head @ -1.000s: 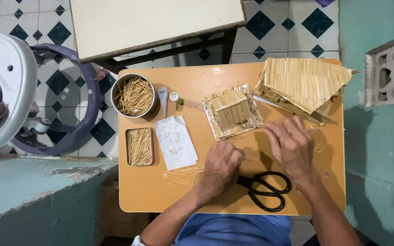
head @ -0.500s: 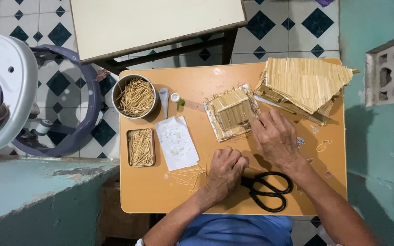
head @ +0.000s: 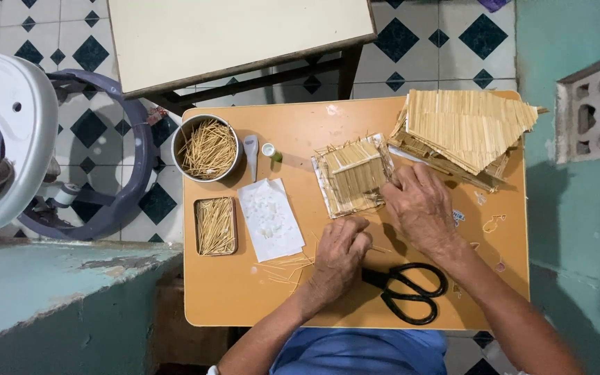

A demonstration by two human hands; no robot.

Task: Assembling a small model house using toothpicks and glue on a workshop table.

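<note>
My left hand (head: 340, 251) rests curled on the orange table (head: 230, 298), knuckles just below a small model made of toothpicks (head: 354, 175) on a square base. Whether it pinches a toothpick I cannot tell. My right hand (head: 419, 207) lies flat beside the model's right edge, fingertips touching it. A larger slanted toothpick roof (head: 468, 126) sits at the table's far right corner. Loose toothpicks (head: 287, 267) lie scattered left of my left hand.
A round metal bowl of toothpicks (head: 207, 147), a flat tin of toothpicks (head: 215, 226), a white paper sheet (head: 270, 218), a small white glue tube (head: 251, 154) and black scissors (head: 405, 290) share the table. A cream table (head: 230, 35) stands beyond.
My right hand has moved up from the table's middle to the right edge of the small model. My left hand has shifted slightly up toward the model.
</note>
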